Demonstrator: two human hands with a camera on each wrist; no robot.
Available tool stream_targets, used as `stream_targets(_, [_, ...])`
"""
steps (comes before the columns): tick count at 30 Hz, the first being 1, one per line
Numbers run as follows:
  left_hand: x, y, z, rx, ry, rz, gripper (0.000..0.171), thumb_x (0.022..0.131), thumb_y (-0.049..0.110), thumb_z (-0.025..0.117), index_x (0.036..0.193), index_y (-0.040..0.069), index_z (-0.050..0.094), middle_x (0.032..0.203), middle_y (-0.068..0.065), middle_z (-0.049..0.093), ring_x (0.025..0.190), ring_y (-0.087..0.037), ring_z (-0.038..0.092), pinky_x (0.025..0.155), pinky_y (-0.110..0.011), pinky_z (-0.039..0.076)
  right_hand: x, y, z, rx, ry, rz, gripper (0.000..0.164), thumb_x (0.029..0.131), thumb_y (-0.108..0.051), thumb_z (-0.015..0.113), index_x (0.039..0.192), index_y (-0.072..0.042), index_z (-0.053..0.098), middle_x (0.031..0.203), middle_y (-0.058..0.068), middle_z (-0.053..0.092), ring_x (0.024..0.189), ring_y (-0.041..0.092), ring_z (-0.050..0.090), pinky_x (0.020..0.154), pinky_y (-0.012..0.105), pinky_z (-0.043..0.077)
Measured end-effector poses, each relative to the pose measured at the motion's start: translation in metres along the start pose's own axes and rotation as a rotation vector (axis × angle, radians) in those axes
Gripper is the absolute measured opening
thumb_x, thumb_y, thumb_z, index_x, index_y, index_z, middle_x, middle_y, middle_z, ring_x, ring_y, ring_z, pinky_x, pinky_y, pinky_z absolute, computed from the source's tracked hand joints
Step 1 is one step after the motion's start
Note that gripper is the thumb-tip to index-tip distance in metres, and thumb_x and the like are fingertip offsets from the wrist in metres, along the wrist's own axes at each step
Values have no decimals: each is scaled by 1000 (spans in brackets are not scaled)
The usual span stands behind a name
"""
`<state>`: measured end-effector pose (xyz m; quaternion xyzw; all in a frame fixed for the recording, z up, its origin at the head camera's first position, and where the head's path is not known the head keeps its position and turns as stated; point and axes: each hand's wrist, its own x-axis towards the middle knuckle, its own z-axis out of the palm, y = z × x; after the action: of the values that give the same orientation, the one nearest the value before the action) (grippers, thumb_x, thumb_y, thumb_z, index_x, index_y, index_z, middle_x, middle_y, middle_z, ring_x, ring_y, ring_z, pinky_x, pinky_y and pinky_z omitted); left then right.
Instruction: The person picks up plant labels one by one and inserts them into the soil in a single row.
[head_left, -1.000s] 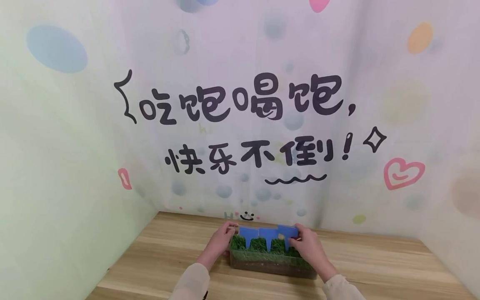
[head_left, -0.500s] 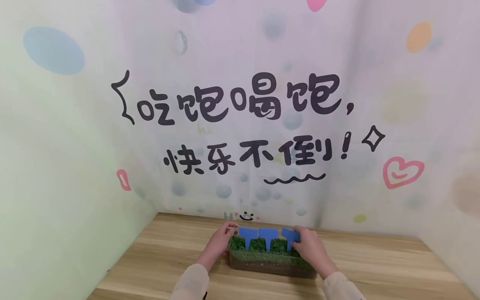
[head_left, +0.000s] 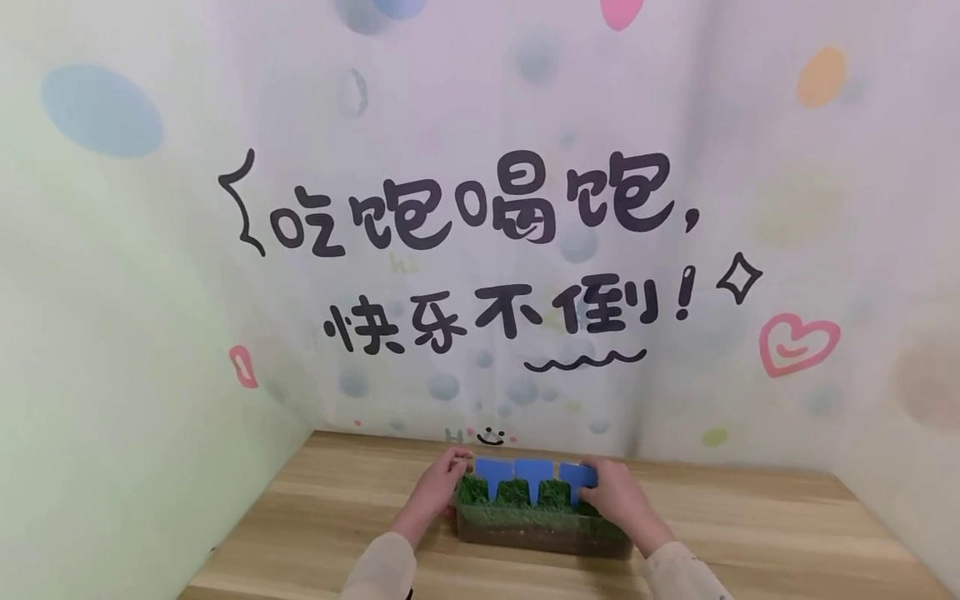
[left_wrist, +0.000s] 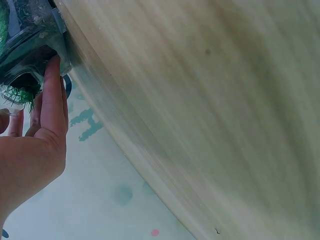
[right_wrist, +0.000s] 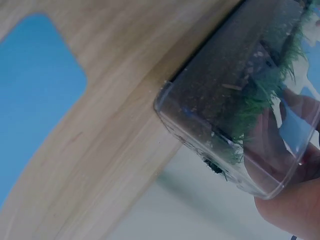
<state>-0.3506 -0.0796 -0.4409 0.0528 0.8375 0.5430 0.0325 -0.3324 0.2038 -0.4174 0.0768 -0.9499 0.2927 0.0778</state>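
Observation:
A long clear plastic planter box (head_left: 543, 535) stands on the wooden table, filled with brown soil and green grass (head_left: 514, 493). Its left end is held by my left hand (head_left: 438, 492); in the left wrist view the fingers (left_wrist: 51, 100) lie along the end wall, thumb near the rim. My right hand (head_left: 619, 502) pinches a blue T-shaped plant label (head_left: 574, 475) upright in the grass at the right end, its side partly covered by the fingers. Two matching labels, one at left (head_left: 492, 470) and one in the middle (head_left: 533, 472), stand upright in the row.
The wooden table (head_left: 735, 533) meets a printed fabric backdrop (head_left: 480, 250) with dark lettering close behind the box. Another light fabric wall (head_left: 112, 350) borders the left side. A rounded blue shape (right_wrist: 35, 95) shows at the left of the right wrist view.
My right hand's label, earlier raised and overlapping the middle one, has shifted right and down, leaving a gap beside the middle label. My left hand keeps its place on the box.

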Motion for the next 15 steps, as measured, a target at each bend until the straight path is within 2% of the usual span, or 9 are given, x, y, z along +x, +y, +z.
stream_targets(7, [1,-2,-1,1,-8,11,31,109,18,38,135,9,53,134,-19,60,121,-45,54,58,-41,55,-4,3,-16,164,55,-7,14,86,3,71,99,0,67,93,8,70,85,22,67,75,39,58])
stream_targets(15, [0,-1,0,6,-5,18,31,109,17,38,135,10,53,134,-19,60,121,-43,54,59,-41,55,-13,12,-36,146,96,-2,11,88,-2,70,99,-2,67,92,8,70,85,22,68,76,39,58])
